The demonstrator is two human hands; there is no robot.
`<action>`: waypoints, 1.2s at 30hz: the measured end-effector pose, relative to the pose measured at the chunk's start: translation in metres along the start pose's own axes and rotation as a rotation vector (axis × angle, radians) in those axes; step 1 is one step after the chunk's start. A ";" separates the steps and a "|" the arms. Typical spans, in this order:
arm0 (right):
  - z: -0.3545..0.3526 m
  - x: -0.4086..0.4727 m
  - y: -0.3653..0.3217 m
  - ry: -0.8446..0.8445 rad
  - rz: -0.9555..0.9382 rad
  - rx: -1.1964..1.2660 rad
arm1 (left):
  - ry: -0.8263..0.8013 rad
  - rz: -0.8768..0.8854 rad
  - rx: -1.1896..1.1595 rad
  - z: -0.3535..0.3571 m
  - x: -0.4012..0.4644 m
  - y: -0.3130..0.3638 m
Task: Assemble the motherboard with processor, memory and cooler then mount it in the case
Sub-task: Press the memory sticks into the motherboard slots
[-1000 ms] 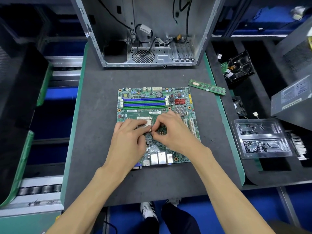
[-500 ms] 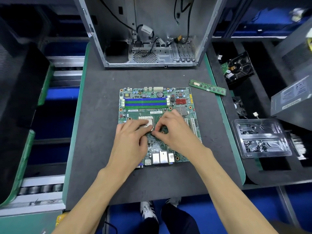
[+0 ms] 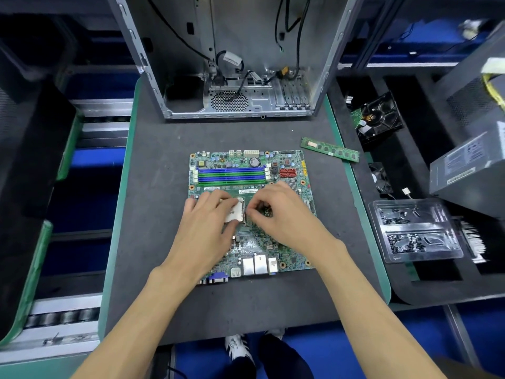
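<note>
Head view. We find the motherboard [image 3: 251, 214] lying flat on the dark work mat [image 3: 153, 269] at the centre of the frame, with the open case [image 3: 232, 67] standing behind it at the upper centre. The processor [image 3: 235, 212] sits at the socket in the middle of the board. Our left hand [image 3: 210, 231] rests on the board with fingers spread and nearly straight, its fingertips [image 3: 218, 199] touching the processor's left edge. Our right hand [image 3: 281, 214] lies just right of the processor with curled fingers pinching something small at the socket side, probably the retention lever; the item itself is too hidden to name. A memory stick [image 3: 329, 152] lies on the mat at the upper right of the board, well apart from the four vacant memory slots [image 3: 231, 176].

Handling, in our judgement: the processor is light, rigid and fragile. We would take it by its edges only, never its underside, and apply no force. The board is stiff but brittle; we would lift it by its bare edges.
</note>
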State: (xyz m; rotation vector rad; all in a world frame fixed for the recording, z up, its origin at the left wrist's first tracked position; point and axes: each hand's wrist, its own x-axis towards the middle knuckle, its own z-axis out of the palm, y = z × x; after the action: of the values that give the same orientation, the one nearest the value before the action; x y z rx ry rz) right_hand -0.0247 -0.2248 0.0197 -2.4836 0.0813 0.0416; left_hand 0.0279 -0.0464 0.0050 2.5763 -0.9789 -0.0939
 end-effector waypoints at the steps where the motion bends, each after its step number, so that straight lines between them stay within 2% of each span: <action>1: -0.002 0.001 0.002 -0.003 0.004 0.000 | -0.011 0.002 0.025 -0.002 0.001 0.001; 7: -0.021 0.004 0.021 0.025 0.025 0.022 | -0.084 -0.041 0.116 -0.017 0.017 0.011; 12: -0.043 0.012 0.049 0.139 0.066 -0.027 | 0.058 -0.038 -0.054 -0.029 0.064 0.050; 25: -0.090 0.018 0.132 0.384 0.264 -0.064 | -0.031 -0.055 -0.078 0.035 0.161 0.107; 31: -0.104 0.030 0.155 0.310 0.291 -0.033 | -0.052 -0.113 -0.074 0.052 0.182 0.113; 36: -0.101 0.046 0.161 0.214 0.352 -0.117 | -0.057 -0.136 -0.087 0.053 0.188 0.114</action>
State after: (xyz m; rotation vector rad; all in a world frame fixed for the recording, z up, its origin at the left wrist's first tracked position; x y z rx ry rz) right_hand 0.0115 -0.4160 -0.0004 -2.5520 0.6214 -0.0736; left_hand 0.0878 -0.2639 0.0123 2.5701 -0.8006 -0.2422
